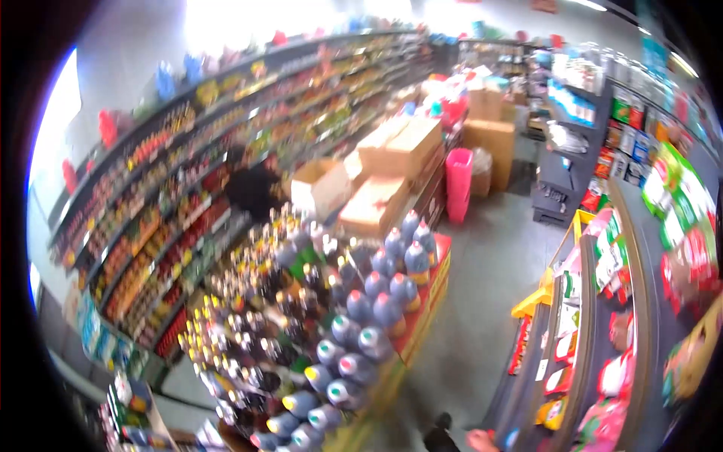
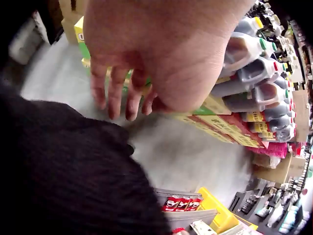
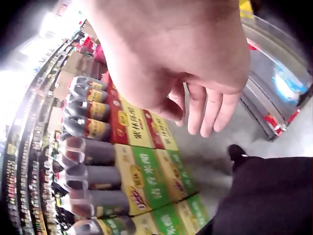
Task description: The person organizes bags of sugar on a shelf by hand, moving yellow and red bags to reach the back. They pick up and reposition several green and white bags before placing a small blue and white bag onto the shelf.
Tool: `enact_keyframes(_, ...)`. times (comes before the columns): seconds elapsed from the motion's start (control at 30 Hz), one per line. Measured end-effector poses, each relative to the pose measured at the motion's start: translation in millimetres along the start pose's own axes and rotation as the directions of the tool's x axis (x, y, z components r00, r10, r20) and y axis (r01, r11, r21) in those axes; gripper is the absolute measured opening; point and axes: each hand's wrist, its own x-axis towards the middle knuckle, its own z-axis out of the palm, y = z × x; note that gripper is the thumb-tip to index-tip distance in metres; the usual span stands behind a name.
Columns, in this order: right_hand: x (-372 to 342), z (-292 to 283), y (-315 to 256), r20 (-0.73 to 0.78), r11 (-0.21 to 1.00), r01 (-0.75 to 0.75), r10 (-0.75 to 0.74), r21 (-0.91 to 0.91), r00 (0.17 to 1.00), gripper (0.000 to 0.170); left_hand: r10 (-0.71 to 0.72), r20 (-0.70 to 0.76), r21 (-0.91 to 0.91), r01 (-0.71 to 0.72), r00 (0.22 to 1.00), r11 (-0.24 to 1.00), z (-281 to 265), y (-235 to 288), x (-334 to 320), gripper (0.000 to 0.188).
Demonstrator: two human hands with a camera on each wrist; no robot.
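My left hand (image 2: 156,58) hangs with loosely bent fingers and nothing in them, in the left wrist view. Behind it are stacked cartons (image 2: 222,128) topped with large handled jugs (image 2: 264,95) of dark liquid. In the right wrist view my right hand (image 3: 181,58) also hangs loose and holds nothing. Red, yellow and green cartons (image 3: 151,171) show past its thumb side, with more jugs (image 3: 93,178) standing on them. The head view has the same plastic jugs (image 1: 346,367) with coloured caps, beside rows of smaller dark bottles (image 1: 260,377).
A grey-floored aisle (image 1: 482,256) runs between the bottle display and a tiered shelf (image 1: 584,339) of bagged goods on the right. Further along stand a pink bin (image 1: 459,184) and cardboard boxes (image 1: 399,147). Long stocked shelves (image 1: 173,173) line the left wall. A shoe (image 3: 236,152) shows below.
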Motion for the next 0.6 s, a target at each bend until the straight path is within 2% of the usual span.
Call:
enact_keyframes(0.03,53,2,21,0.297,0.805,-0.24,0.084,0.542,0.951,0.018,-0.032,0.002,-0.012,0.032,0.999,0.999,6,-10,-5,0.029)
enact_keyframes(0.07,64,-28,-12,0.145,0.728,-0.061,-0.053,0.683,0.988,0.015,-0.068,0.001,-0.015,0.068,0.998,0.998,13,-23,-13,0.029)
enact_keyframes(0.1,74,-87,-66,0.065,0.794,0.02,-0.074,0.608,0.995,0.014,-0.081,-0.021,0.006,0.081,0.996,0.997,21,-26,-19,0.028)
enact_keyframes(0.13,110,-87,-62,-0.073,0.799,0.188,-0.178,0.571,0.981,0.015,-0.072,-0.077,0.063,0.076,0.994,0.995,26,-19,-21,0.028)
enact_keyframes(0.17,127,-135,-99,-0.056,0.78,0.155,-0.153,0.607,0.987,0.016,-0.039,-0.136,0.135,0.057,0.99,0.989,33,-6,-15,0.028)
enact_keyframes(0.2,133,-195,-151,-0.172,0.812,0.274,-0.216,0.516,0.961,0.016,-0.005,-0.194,0.207,0.046,0.981,0.977,39,8,-10,0.027)
enact_keyframes(0.23,137,-253,-199,-0.265,0.794,0.357,-0.254,0.491,0.93,0.017,0.01,-0.185,0.186,0.025,0.983,0.982,44,26,-8,0.026)
enact_keyframes(0.27,154,-291,-222,-0.287,0.755,0.387,-0.27,0.529,0.919,0.016,0.026,-0.165,0.178,0.004,0.986,0.984,47,43,-2,0.026)
enact_keyframes(0.3,142,-361,-273,-0.359,0.731,0.471,-0.323,0.493,0.876,0.017,0.089,-0.13,0.153,-0.068,0.987,0.986,41,45,23,0.025)
enact_keyframes(0.37,129,-464,-332,-0.513,0.61,0.669,-0.447,0.424,0.733,0.015,0.147,-0.118,0.108,-0.134,0.982,0.985,40,66,44,0.025)
enact_keyframes(0.43,96,-553,-376,-0.636,0.539,0.809,-0.545,0.233,0.546,0.019,0.128,-0.134,0.043,-0.123,0.983,0.991,58,122,53,0.026)
enact_keyframes(0.47,88,-583,-388,-0.726,0.418,0.906,-0.606,0.057,0.325,0.02,0.116,-0.122,-0.004,-0.117,0.986,0.993,65,152,57,0.028)
enact_keyframes(0.5,81,-608,-395,-0.749,0.351,0.933,-0.637,-0.074,0.18,0.02,0.148,-0.065,0.032,-0.146,0.987,0.989,65,171,69,0.029)
enact_keyframes(0.53,70,-628,-399,-0.749,0.303,0.937,-0.659,-0.172,0.075,0.02,0.185,-0.011,0.056,-0.184,0.983,0.981,69,195,82,0.03)
enact_keyframes(0.57,63,-645,-403,-0.738,0.267,0.931,-0.674,-0.247,-0.002,0.02,0.173,-0.043,0.043,-0.171,0.984,0.984,83,216,98,0.031)
enact_keyframes(0.6,60,-658,-407,-0.726,0.253,0.921,-0.686,-0.297,-0.045,0.021,0.157,0.025,0.01,-0.157,0.987,0.988,78,223,134,0.032)
